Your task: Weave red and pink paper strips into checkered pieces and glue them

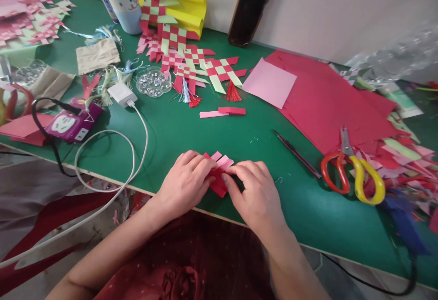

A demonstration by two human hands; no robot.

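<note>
Near the front edge of the green table, my left hand point(190, 178) and my right hand point(255, 193) both grip a small piece of woven red and pink paper strips point(219, 186). The fingers of each hand are pinched on its two sides, and pink strip ends stick out at the top between them. Part of the weave is hidden under my fingers. Just beyond lie a loose red paper strip point(232, 110) and a pink paper strip point(209, 114), partly overlapping. Farther back is a pile of woven paper fish point(224, 71), some with tassels.
Right of my hands lie a dark pen-like tool point(297, 154), scissors point(345, 168) with red and yellow handles, and red paper sheets point(328, 104). To the left are a purple power strip point(73, 120), a white charger point(122, 94) with a looped cable, and a bead box point(153, 82). A cup point(125, 3) stands behind.
</note>
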